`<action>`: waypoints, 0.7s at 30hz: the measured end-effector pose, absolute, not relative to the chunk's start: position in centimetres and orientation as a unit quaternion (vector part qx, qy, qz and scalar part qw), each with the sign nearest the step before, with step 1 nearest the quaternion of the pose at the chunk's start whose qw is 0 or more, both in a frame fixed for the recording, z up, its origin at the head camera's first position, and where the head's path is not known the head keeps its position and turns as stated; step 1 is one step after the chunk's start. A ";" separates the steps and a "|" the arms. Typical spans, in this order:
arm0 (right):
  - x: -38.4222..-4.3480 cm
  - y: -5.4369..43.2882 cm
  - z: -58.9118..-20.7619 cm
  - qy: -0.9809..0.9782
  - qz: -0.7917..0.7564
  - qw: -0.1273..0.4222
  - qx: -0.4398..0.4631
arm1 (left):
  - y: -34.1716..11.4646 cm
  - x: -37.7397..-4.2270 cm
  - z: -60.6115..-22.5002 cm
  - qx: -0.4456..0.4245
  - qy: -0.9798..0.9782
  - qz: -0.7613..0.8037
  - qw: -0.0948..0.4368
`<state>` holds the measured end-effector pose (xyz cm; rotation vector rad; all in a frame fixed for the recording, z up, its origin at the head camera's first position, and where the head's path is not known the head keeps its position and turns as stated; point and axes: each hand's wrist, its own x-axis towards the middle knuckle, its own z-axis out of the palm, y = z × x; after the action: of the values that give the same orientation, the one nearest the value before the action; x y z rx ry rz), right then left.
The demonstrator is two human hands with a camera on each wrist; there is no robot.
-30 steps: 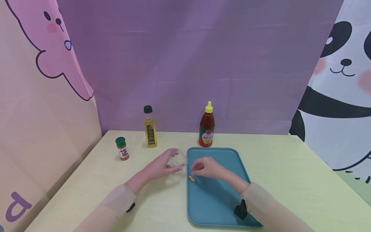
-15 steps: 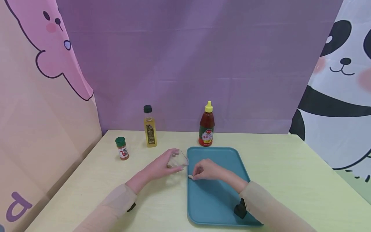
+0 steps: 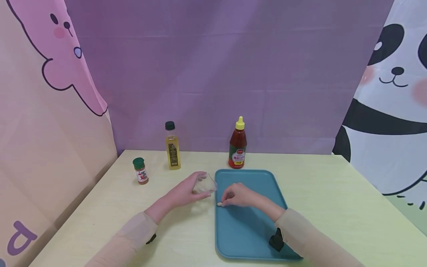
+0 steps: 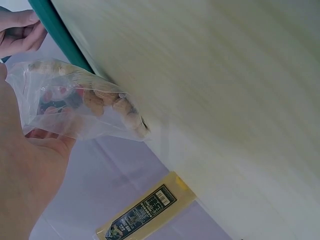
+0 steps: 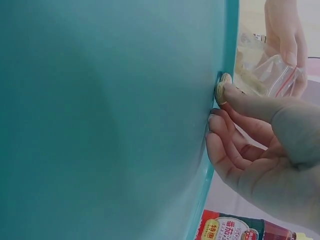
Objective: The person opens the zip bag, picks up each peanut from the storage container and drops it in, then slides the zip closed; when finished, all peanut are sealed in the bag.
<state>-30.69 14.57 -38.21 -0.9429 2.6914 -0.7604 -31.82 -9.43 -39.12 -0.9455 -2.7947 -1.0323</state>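
Note:
My left hand (image 3: 183,190) holds a clear zip bag (image 4: 55,120) between thumb and fingers, its mouth facing the tray. Inside the bag lie several peanuts (image 4: 120,106) in their shells. Over the left side of the blue tray (image 3: 247,233), my right hand (image 3: 241,194) pinches a peanut (image 5: 225,84) between thumb and forefinger. That peanut is against the tray's raised rim, as the right wrist view shows, and the fingertips partly cover it. The other right fingers are curled close to the rim.
Behind the tray stands a red sauce bottle (image 3: 237,146) with a yellow cap. A bottle of yellow oil (image 3: 172,150) is at the back left, and a small green-capped spice jar (image 3: 141,172) stands farther left. A purple cloth (image 3: 213,74) hangs behind the table.
My right hand has come down slightly onto the peanut at the tray's left edge and now pinches it. The left hand with the bag has stayed almost still.

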 end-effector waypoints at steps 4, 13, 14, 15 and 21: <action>-30.6 14.7 -38.2 0.908 -0.258 0.104 -0.313 | -9.4 -31.9 -39.2 -0.300 -0.895 -0.329 0.006; -30.4 15.5 -38.3 0.909 -0.255 0.111 -0.311 | -9.3 -32.1 -39.4 -0.308 -0.893 -0.328 0.005; -30.4 15.6 -38.2 0.908 -0.258 0.109 -0.311 | -9.3 -32.0 -39.4 -0.307 -0.893 -0.327 0.005; -30.3 15.7 -38.2 0.908 -0.260 0.108 -0.310 | -9.3 -32.0 -39.4 -0.307 -0.894 -0.326 0.005; -29.7 15.9 -37.7 0.902 -0.275 0.092 -0.320 | -9.3 -32.0 -39.4 -0.304 -0.895 -0.326 0.001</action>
<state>-29.74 15.90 -37.69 -0.9495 2.6790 -0.8182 -31.98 -9.31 -39.35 -0.9554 -2.8089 -1.0242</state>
